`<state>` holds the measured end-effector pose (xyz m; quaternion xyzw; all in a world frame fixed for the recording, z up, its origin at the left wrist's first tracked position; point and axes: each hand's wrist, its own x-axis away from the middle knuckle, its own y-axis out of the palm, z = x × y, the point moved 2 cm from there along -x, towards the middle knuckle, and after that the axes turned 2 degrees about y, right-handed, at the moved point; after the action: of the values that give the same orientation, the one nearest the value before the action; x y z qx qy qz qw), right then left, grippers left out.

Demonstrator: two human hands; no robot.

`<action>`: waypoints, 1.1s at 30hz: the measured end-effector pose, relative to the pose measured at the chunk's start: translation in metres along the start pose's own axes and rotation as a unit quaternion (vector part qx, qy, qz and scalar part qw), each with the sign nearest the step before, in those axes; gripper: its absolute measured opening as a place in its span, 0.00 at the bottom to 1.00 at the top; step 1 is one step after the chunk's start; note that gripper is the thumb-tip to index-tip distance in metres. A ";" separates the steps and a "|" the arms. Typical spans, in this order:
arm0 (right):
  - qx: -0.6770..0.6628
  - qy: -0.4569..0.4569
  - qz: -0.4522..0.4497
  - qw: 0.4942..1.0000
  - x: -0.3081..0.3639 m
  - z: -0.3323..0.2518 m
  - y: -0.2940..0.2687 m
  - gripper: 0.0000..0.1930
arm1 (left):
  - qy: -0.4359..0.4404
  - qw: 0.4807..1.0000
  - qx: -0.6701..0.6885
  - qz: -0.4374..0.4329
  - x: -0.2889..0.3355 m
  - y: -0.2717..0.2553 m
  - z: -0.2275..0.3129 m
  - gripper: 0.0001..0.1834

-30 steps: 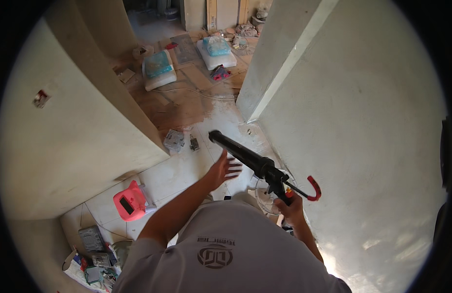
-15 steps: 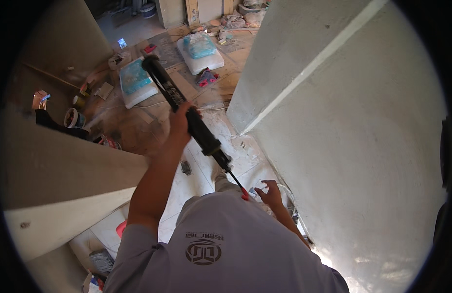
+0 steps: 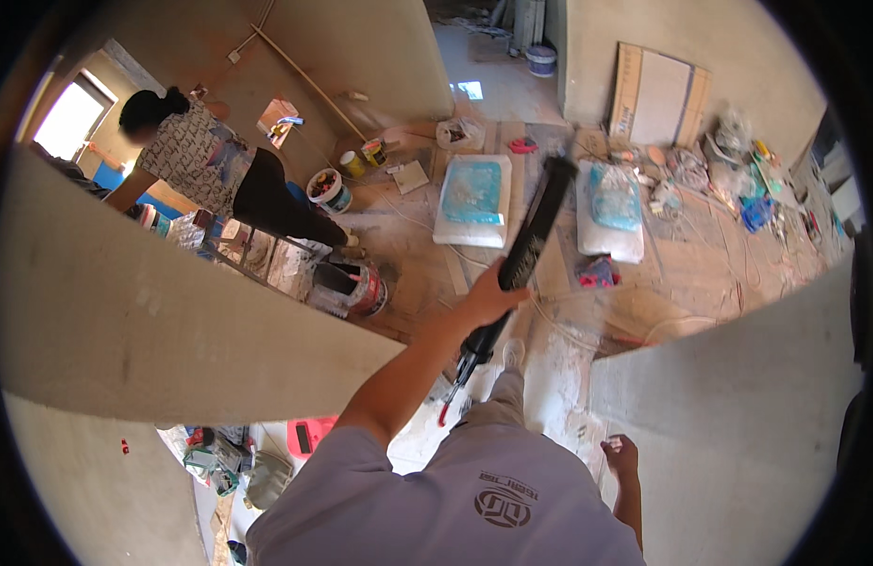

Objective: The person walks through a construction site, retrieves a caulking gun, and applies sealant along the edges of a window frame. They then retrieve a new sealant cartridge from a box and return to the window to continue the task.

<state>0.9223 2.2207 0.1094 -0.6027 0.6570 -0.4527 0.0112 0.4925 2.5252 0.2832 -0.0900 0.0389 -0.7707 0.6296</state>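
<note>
The left hand (image 3: 496,297) is wrapped around the barrel of a black caulking gun (image 3: 531,243), fingers closed about its middle; the gun slants across the grip, its far end up and ahead of that hand, its rod end (image 3: 444,415) with the red hook down and back toward the wearer's body; the right hand (image 3: 621,455) hangs low, well apart from the gun, its fingers loosely curled, and with something pale at the fingertips I cannot tell whether it pinches a small object or nothing; as far as shows, the gun is up off the floor and in hand, but neither hand is on its trigger, its far end seems to meet no surface, and whether the barrel is loaded cannot be seen, so any working of the gun looks not yet begun; beyond the left hand lies a white sack (image 3: 470,226) topped with a blue pack, and ahead and to its right a second one (image 3: 610,241), with a dark and pink cloth (image 3: 598,273) nearer; well to the left of that hand a co-worker (image 3: 196,160) bends near a bucket (image 3: 329,191); a bare wall (image 3: 738,415) stands to the right of the right hand.
</note>
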 end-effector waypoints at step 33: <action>0.145 -0.062 -0.306 0.939 -0.588 -0.254 0.089 0.28 | -0.283 0.911 -0.272 -0.130 -0.214 0.018 -0.103 0.34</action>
<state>0.8709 2.8284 -0.1071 -0.7933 0.3657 -0.4868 0.0000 0.5317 2.7253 0.1595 -0.4761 0.0552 -0.7476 0.4598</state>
